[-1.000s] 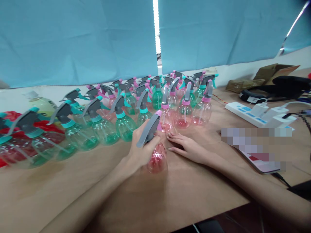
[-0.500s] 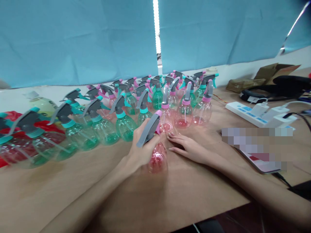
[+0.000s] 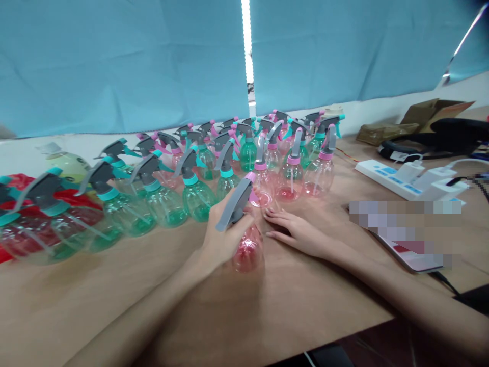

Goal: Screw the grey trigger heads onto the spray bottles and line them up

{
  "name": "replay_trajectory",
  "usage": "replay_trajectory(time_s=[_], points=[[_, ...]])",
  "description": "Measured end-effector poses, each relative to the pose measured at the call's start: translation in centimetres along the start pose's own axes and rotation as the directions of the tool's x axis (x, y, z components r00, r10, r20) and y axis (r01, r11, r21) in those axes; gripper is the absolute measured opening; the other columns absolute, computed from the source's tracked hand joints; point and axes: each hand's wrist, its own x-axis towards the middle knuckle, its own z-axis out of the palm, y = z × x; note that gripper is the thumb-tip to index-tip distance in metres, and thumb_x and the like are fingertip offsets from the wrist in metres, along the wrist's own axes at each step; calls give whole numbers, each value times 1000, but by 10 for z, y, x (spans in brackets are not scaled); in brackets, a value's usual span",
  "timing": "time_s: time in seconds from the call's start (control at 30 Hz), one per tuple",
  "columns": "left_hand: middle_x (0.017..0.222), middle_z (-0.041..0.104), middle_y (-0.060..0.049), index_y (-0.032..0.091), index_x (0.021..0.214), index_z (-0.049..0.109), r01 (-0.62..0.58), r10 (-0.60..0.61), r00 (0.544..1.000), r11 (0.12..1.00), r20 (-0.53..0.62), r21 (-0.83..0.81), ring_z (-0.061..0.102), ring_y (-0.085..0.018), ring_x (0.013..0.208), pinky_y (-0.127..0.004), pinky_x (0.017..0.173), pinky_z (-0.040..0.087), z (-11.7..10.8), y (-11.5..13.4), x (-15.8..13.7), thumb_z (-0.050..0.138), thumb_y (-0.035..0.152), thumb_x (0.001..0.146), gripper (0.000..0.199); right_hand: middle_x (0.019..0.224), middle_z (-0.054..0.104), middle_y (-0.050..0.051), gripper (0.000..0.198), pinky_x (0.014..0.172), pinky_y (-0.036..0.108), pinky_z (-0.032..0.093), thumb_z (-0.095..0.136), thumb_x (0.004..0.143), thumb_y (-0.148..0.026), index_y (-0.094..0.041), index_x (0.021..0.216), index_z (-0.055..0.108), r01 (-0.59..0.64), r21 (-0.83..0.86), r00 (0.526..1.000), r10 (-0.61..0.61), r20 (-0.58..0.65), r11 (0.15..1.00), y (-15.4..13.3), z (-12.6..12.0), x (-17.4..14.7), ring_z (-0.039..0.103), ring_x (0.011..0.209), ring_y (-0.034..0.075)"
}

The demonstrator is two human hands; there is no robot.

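My left hand (image 3: 225, 237) is wrapped round the neck of a pink spray bottle (image 3: 249, 252) with a grey and pink trigger head. The bottle stands upright on the brown table (image 3: 305, 306), and my fingers hide its collar. Just to the right, my right hand (image 3: 292, 229) lies flat on the table with its fingers stretched out, apart from the bottle and holding nothing. Right behind my hands stand other pink spray bottles (image 3: 287, 188). Green spray bottles (image 3: 198, 201) with turquoise collars line up to the left.
Several more spray bottles fill the back of the table. A white power strip (image 3: 385, 178) with plugs, a partly blurred phone-like device (image 3: 416, 257), black headphones (image 3: 428, 137) and a cardboard box (image 3: 431, 114) lie at right. Red cloth or plastic (image 3: 76, 199) and a pale yellowish bottle (image 3: 69, 165) are at left.
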Motion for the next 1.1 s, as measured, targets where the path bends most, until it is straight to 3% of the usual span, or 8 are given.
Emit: replay_trajectory(time_s=[0.17, 1.1], points=[[68, 50, 5, 23, 78, 54, 3, -3, 1000, 1000, 2, -5, 48, -13, 61, -25, 57, 39, 0, -1, 0, 55, 17, 75, 7, 144, 47, 11, 57, 113, 46, 35, 43, 94, -48, -13, 139, 46, 1, -5, 1000, -1, 16, 1000, 0, -1, 0, 39, 137, 25], [62, 48, 4, 24, 72, 49, -4, 7, 1000, 993, -25, 121, 44, -14, 54, -28, 51, 36, 2, 5, 3, 53, 21, 73, 5, 142, 50, 9, 52, 112, 51, 36, 47, 93, -47, -22, 139, 47, 24, 44, 1000, -23, -17, 999, 2, 0, 0, 39, 137, 26]])
